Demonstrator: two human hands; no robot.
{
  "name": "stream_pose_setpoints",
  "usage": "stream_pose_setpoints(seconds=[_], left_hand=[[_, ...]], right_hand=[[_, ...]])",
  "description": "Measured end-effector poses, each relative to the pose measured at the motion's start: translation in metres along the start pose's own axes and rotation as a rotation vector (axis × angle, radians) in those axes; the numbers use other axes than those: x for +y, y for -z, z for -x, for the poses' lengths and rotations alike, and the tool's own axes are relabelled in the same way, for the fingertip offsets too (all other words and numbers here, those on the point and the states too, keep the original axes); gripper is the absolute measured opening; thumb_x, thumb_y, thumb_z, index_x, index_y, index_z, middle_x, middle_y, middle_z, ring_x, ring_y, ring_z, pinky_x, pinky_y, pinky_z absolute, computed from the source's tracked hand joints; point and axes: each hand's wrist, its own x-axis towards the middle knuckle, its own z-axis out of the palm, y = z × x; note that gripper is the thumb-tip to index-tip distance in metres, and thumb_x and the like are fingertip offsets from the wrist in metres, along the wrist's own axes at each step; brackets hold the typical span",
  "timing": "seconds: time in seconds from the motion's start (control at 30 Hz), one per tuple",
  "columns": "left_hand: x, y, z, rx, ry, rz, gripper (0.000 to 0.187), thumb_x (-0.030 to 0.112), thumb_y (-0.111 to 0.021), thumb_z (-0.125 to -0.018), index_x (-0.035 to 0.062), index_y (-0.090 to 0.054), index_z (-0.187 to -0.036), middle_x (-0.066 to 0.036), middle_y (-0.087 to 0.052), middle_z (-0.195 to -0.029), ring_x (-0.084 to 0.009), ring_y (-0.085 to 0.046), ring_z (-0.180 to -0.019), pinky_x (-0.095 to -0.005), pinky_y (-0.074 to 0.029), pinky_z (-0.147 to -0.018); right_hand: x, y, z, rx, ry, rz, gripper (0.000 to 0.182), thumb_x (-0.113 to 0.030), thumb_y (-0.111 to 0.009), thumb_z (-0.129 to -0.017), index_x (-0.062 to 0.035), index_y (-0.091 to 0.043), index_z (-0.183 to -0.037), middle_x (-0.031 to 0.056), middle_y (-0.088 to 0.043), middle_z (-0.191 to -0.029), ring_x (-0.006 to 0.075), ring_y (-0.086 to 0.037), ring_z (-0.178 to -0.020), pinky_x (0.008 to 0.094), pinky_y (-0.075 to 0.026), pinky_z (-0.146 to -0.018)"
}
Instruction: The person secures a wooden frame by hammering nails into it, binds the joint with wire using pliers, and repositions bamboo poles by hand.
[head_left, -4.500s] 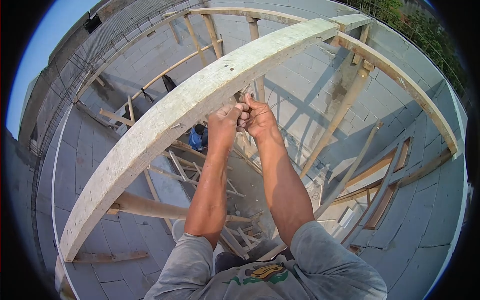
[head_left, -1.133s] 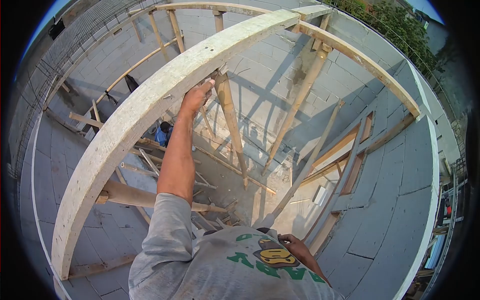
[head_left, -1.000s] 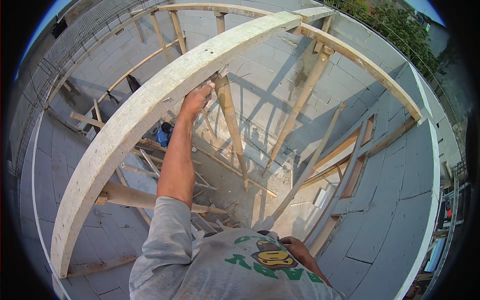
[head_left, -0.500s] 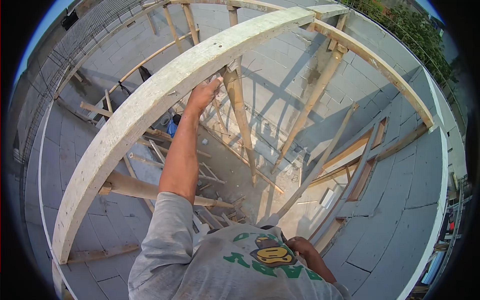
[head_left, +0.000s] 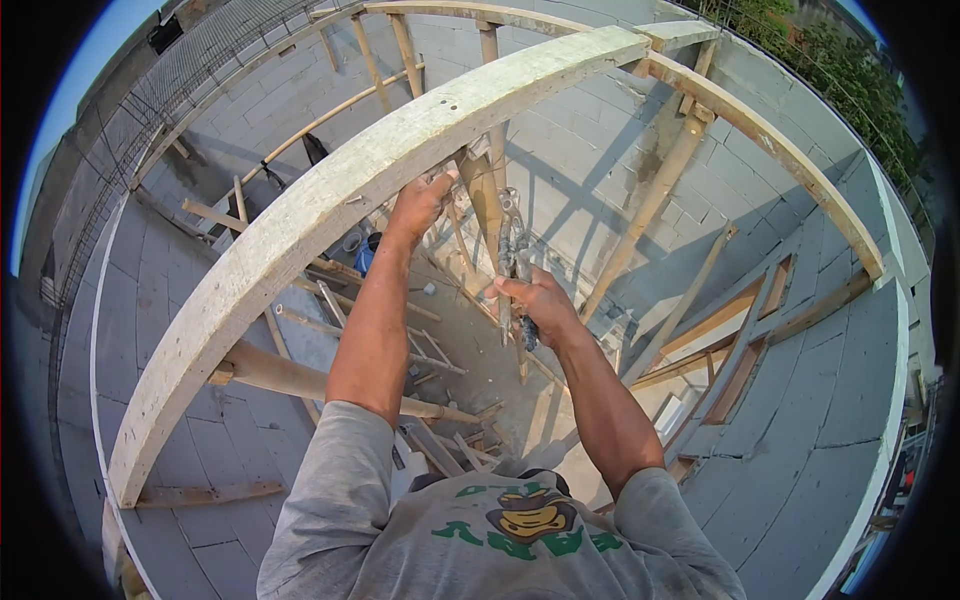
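Wooden beam work, high up above the floor

Pale wood is what the left hand [head_left: 420, 205] presses on: its fingers are curled up against the under edge of the long curved beam [head_left: 330, 200], right where the upright prop post [head_left: 490, 200] meets it, at about 12 o'clock from the person's chest. Going right, the right hand [head_left: 540, 305] is closed tight around the dark handle of a metal tool [head_left: 513, 245], maybe pliers or a hammer, I cannot tell which; its head points up beside the post, at about 1 o'clock. I think the joint is being fixed, with the tool just brought up. The next move looks to need the tool's head lifted to the joint while the left hand steadies it.
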Motion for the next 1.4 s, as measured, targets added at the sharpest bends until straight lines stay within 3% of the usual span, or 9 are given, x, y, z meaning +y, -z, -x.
stream_pose_setpoints(seconds=[0.07, 0.17, 0.2, 0.5, 0.6, 0.8, 1.1, 1.3, 1.4], left_hand=[[-0.005, 0.0, -0.004, 0.023, -0.012, -0.021, 0.022, 0.032, -0.057, -0.09, 0.0107, -0.056, -0.087, 0.009, -0.034, -0.055, -0.0038, -0.027, -0.045, -0.0235, -0.02, -0.043], [-0.003, 0.0, -0.001, 0.01, 0.029, 0.011, 0.021, 0.032, -0.057, -0.091, 0.0105, -0.057, -0.088, 0.01, -0.033, -0.055, -0.0036, -0.026, -0.045, -0.0236, -0.019, -0.044], [0.004, -0.001, 0.003, -0.005, 0.048, 0.031, 0.021, 0.031, -0.057, -0.091, 0.0103, -0.057, -0.089, 0.01, -0.032, -0.055, -0.0035, -0.026, -0.045, -0.0237, -0.019, -0.044], [0.019, -0.005, 0.012, 0.013, 0.108, 0.084, 0.024, 0.032, -0.055, -0.091, 0.014, -0.051, -0.075, 0.01, -0.031, -0.054, -0.0045, -0.024, -0.045, -0.0244, -0.018, -0.044], [0.014, -0.002, 0.009, 0.012, 0.121, 0.055, 0.027, 0.033, -0.054, -0.091, 0.0153, -0.049, -0.071, 0.01, -0.031, -0.054, -0.0049, -0.023, -0.045, -0.0249, -0.018, -0.044], [0.016, -0.006, 0.009, 0.022, 0.097, 0.074, 0.027, 0.033, -0.053, -0.091, 0.0152, -0.048, -0.071, 0.009, -0.03, -0.053, -0.0049, -0.023, -0.046, -0.025, -0.018, -0.045], [0.028, -0.004, 0.017, 0.006, 0.166, 0.08, 0.026, 0.032, -0.053, -0.091, 0.0125, -0.05, -0.075, 0.008, -0.033, -0.056, -0.0064, -0.025, -0.048, -0.0259, -0.019, -0.046], [0.019, 0.001, 0.012, -0.046, 0.177, 0.175, 0.026, 0.032, -0.053, -0.09, 0.0131, -0.05, -0.072, 0.007, -0.034, -0.056, -0.0067, -0.025, -0.048, -0.0261, -0.02, -0.046], [0.021, 0.001, 0.012, -0.04, 0.208, 0.208, 0.027, 0.029, -0.056, -0.089, 0.0125, -0.052, -0.068, 0.007, -0.036, -0.055, -0.0072, -0.029, -0.047, -0.0259, -0.022, -0.047]], right_hand=[[-0.027, -0.008, -0.007, -0.089, 0.069, 0.054, 0.05, -0.018, -0.062, -0.087, -0.0007, -0.041, -0.129, 0.0109, -0.062, -0.104, 0.0178, -0.062, -0.086, 0.0312, -0.053, -0.062], [-0.038, -0.004, -0.023, -0.224, 0.075, -0.016, 0.058, -0.016, -0.062, -0.087, -0.0019, -0.033, -0.135, 0.0148, -0.056, -0.117, 0.0206, -0.06, -0.097, 0.0381, -0.058, -0.073], [-0.043, -0.005, -0.023, -0.216, 0.029, -0.049, 0.06, -0.013, -0.062, -0.086, -0.0026, -0.031, -0.137, 0.0164, -0.054, -0.12, 0.0222, -0.059, -0.098, 0.043, -0.056, -0.082], [-0.04, 0.009, -0.044, -0.355, 0.031, -0.262, 0.066, -0.007, -0.063, -0.082, -0.0029, -0.029, -0.139, 0.0051, -0.051, -0.095, 0.015, -0.054, -0.081, 0.0489, -0.053, -0.088], [-0.051, 0.009, -0.041, -0.355, 0.025, -0.215, 0.079, -0.004, -0.064, -0.081, -0.0094, -0.02, -0.146, 0.0034, -0.046, -0.09, 0.0142, -0.052, -0.073, 0.0458, -0.055, -0.084], [-0.055, 0.016, -0.052, -0.273, -0.014, -0.086, 0.083, -0.002, -0.065, -0.079, -0.007, -0.017, -0.147, 0.0037, -0.046, -0.092, 0.0127, -0.051, -0.072, 0.0469, -0.055, -0.082], [-0.051, 0.023, -0.05, -0.407, 0.033, -0.286, 0.066, -0.003, -0.061, -0.084, -0.0011, -0.027, -0.141, 0.0072, -0.054, -0.088, 0.0192, -0.058, -0.076, 0.0506, -0.055, -0.082], [-0.079, 0.036, -0.046, -0.569, 0.033, -0.239, 0.053, -0.005, -0.054, -0.089, 0.0017, -0.033, -0.138, 0.0199, -0.059, -0.11, 0.0286, -0.062, -0.099, 0.0471, -0.055, -0.08], [-0.081, 0.035, -0.041, -0.497, 0.041, -0.198, 0.05, -0.008, -0.056, -0.089, 0.002, -0.038, -0.135, 0.0173, -0.061, -0.106, 0.0239, -0.063, -0.091, 0.0401, -0.057, -0.076]])
